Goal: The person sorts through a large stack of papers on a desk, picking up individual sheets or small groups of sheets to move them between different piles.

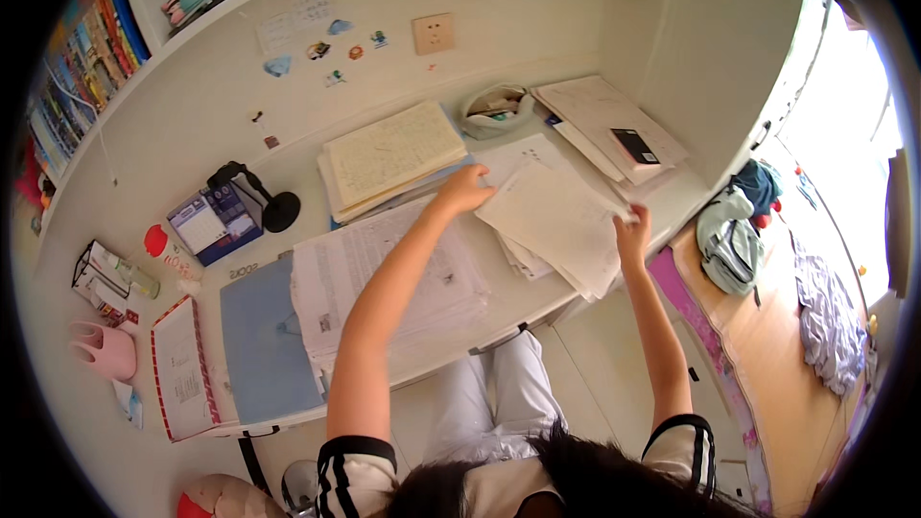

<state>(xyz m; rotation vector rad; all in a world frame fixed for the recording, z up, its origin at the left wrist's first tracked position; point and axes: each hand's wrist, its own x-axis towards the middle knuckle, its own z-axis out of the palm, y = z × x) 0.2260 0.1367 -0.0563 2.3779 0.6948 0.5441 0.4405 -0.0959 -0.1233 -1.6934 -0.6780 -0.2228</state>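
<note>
A small pile of loose paper sheets (556,216) lies slightly fanned out over the right part of the desk. My left hand (466,190) closes on its left edge, fingers curled at the upper left corner. My right hand (630,230) pinches the right edge between thumb and fingers. More sheets stick out from under the pile near the desk's front edge. Left of it, under my left forearm, lies a wide stack of printed papers (360,264). Behind that is a stack of yellowish handwritten papers (395,155) with a blue folder partly beneath.
A grey-green pencil pouch (497,111) stands open at the back. Right of it, a dark phone-like rectangle (634,146) lies on a paper stack. On the left are a blue folder (264,341), desk calendar (213,223), black stand (280,211), bottle (171,251) and pink holder (104,350).
</note>
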